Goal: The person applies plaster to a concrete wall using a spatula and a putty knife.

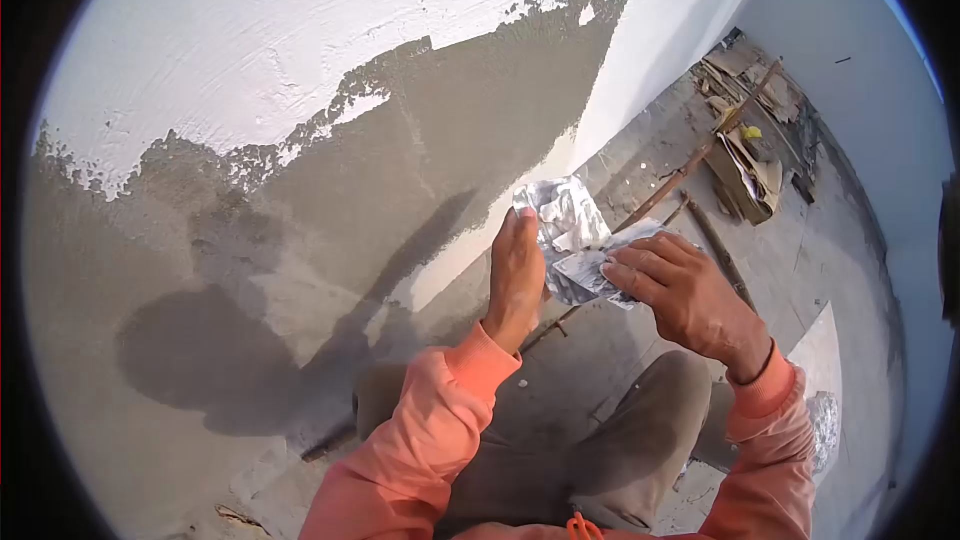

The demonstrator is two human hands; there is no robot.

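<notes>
Coral sleeves reach forward into my head view, and between them, just off the wall, I have the left hand (pixel 515 275) and the right hand (pixel 695 300) raised above the bent knees (pixel 650 400). On my feed the left hand is closed on a smeared metal plate (pixel 565 208), its thumb lying over the near edge; the fingers behind are hidden from me. The right hand is clamped on a flat blade (pixel 582 268), fingers laid across its top, though I cannot tell where that thumb sits. Blade and plate meet and overlap between the two hands, both streaked with white paste. To the left I see the wall (pixel 450 120), white and rough above a ragged border, grey below, with a dark shadow of head and arms across the grey part. Beyond the hands a wooden pole (pixel 697 158) lies slantwise over the dusty floor (pixel 620 165), and just beside it is an open cardboard box (pixel 745 180) near a heap of scraps (pixel 745 75). At lower right, a crumpled silvery bag (pixel 825 430) shows near the right sleeve, next to a pale board (pixel 822 355).
</notes>
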